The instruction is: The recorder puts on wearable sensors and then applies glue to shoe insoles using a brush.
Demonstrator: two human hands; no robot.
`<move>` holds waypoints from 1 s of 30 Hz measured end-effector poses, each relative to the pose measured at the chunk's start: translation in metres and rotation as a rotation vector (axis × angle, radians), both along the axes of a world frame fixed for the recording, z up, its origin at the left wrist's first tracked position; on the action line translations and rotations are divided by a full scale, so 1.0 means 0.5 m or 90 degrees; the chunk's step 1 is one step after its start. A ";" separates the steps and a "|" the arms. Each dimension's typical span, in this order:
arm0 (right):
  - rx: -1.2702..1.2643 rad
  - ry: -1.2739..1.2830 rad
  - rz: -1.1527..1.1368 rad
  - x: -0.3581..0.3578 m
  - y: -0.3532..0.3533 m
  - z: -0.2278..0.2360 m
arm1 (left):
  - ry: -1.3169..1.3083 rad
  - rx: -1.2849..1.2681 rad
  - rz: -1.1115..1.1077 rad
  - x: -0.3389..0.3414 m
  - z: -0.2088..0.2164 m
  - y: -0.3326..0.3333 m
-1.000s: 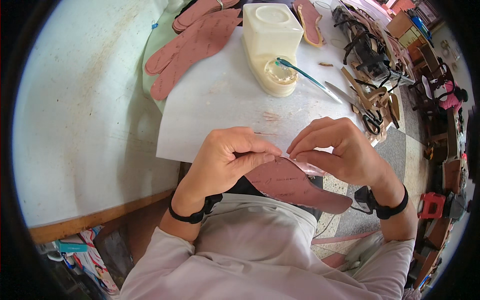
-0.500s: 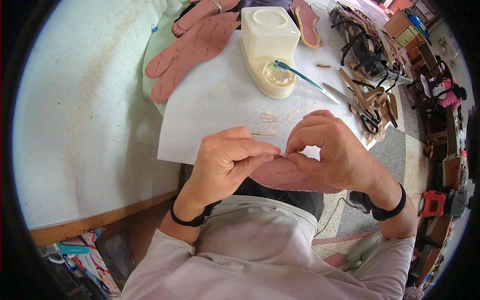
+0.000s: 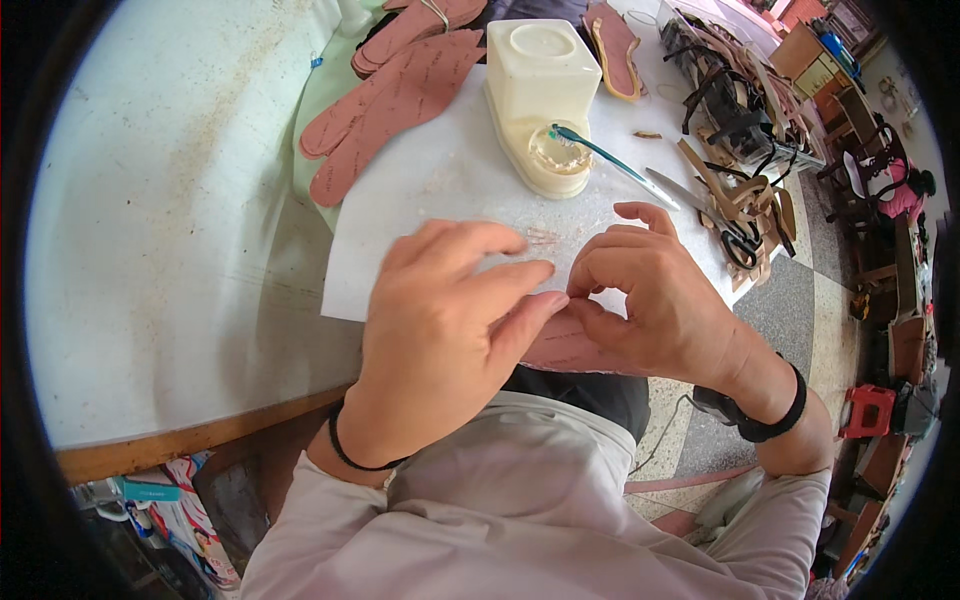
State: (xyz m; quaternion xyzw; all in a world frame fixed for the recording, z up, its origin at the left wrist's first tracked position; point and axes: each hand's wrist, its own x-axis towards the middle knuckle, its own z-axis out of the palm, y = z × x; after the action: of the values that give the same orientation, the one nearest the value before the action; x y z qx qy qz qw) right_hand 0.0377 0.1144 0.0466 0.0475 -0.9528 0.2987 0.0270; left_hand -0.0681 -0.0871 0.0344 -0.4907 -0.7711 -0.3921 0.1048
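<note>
A pink insole [image 3: 575, 345] lies at the near edge of the white table sheet, partly hidden beneath my hands. My right hand [image 3: 660, 305] is closed in a pinch, thumb and forefinger together at the insole's far edge. Spread and slightly blurred, the fingers of my left hand [image 3: 440, 320] hover over the sheet, its thumb tip close to the right hand's pinch. Beyond the hands stands a cream glue container [image 3: 543, 75] with a round open well. A teal and white toothbrush [image 3: 615, 162] rests across that well.
More pink insoles [image 3: 400, 110] lie stacked at the far left. An insole with a pale rim [image 3: 618, 50] sits at the back. Black-handled scissors [image 3: 712, 215] lie by tan strips [image 3: 735, 190] on the right, near a clear bin of scraps [image 3: 740, 95]. A red stool [image 3: 867, 410] stands on the floor.
My left hand has let go of the insole's edge, opened its fingers and lifted slightly. My right hand keeps its pinch, shifted a little to the left.
</note>
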 end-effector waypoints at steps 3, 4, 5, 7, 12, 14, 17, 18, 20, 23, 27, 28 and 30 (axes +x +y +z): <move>-0.001 0.018 -0.003 0.000 -0.003 0.006 | -0.074 -0.014 -0.079 -0.003 -0.022 0.014; 0.005 0.017 0.000 -0.001 -0.003 0.008 | -0.090 -0.008 -0.087 -0.005 -0.028 0.015; 0.011 0.014 0.000 0.001 -0.003 0.007 | -0.109 -0.004 -0.098 -0.004 -0.032 0.016; 0.005 0.016 -0.001 0.004 -0.004 0.010 | -0.139 -0.017 -0.113 -0.003 -0.029 0.011; -0.001 0.005 0.008 0.005 0.000 0.015 | -0.182 -0.059 -0.137 -0.008 -0.018 0.008; -0.056 -0.110 0.013 0.007 0.010 0.019 | -0.247 -0.077 -0.146 -0.008 -0.019 0.008; -0.134 -0.211 -0.054 0.009 0.031 0.021 | -0.299 -0.061 -0.130 -0.012 -0.027 -0.002; -0.134 -0.212 -0.054 0.017 0.037 0.022 | -0.300 -0.061 -0.130 -0.015 -0.026 -0.007; -0.148 -0.228 -0.061 0.032 0.044 0.025 | -0.327 -0.058 -0.112 -0.019 -0.023 -0.014; -0.118 -0.224 -0.059 0.037 0.038 0.033 | -0.382 -0.030 -0.104 -0.017 -0.033 -0.013; -0.072 -0.153 -0.050 0.040 0.033 0.024 | -0.379 -0.053 -0.097 -0.015 -0.034 -0.009; -0.083 -0.173 -0.071 0.037 0.026 0.033 | -0.380 -0.052 -0.094 -0.015 -0.036 -0.008; -0.095 -0.193 -0.091 0.034 0.022 0.035 | -0.380 -0.051 -0.091 -0.013 -0.036 -0.006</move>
State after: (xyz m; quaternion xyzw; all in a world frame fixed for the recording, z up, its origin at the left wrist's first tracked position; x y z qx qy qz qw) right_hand 0.0547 0.1256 0.0643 -0.0681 -0.9222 0.3693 -0.0923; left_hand -0.0747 -0.0901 0.0164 -0.4106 -0.7461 -0.4946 -0.1737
